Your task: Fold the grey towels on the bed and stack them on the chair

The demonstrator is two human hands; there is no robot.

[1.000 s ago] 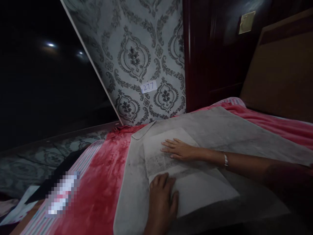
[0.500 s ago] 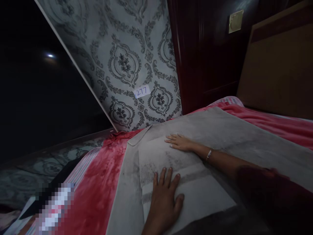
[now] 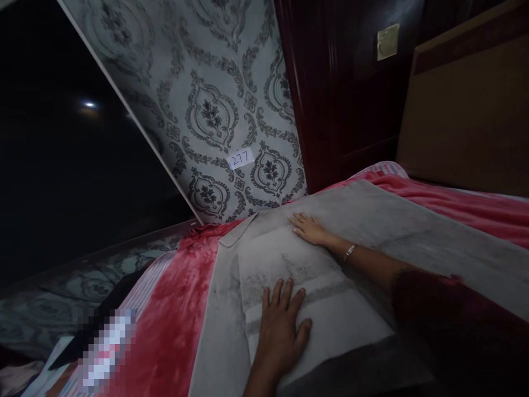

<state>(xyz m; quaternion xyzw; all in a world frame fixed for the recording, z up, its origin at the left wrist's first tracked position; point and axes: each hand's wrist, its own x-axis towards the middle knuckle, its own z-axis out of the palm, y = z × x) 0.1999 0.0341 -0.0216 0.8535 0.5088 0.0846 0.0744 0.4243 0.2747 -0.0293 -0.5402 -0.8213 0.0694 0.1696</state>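
Observation:
A folded pale cloth [image 3: 330, 325] with darker grey bands lies on a larger grey sheet of fabric [image 3: 397, 220]. My left hand [image 3: 283, 328] rests palm down on the near part of the folded cloth, fingers spread. Farther off, my right hand [image 3: 311, 229] lies flat at the far edge of the folded cloth, its fingers stretched out to the left. A bracelet is on the right wrist. Neither hand grips anything. The larger sheet's far left corner is turned over.
A red blanket [image 3: 173, 314] spreads beneath the grey sheet. Behind stands a patterned wall [image 3: 210, 110] with a paper label [image 3: 241, 158] reading 277. A dark glossy panel [image 3: 82, 165] is at left, a cardboard box [image 3: 467, 116] at right. A blurred-out patch covers something at lower left.
My right hand has slid slightly forward, away from me, over the cloth. My left hand stays flat in nearly the same place. The view has shifted a little.

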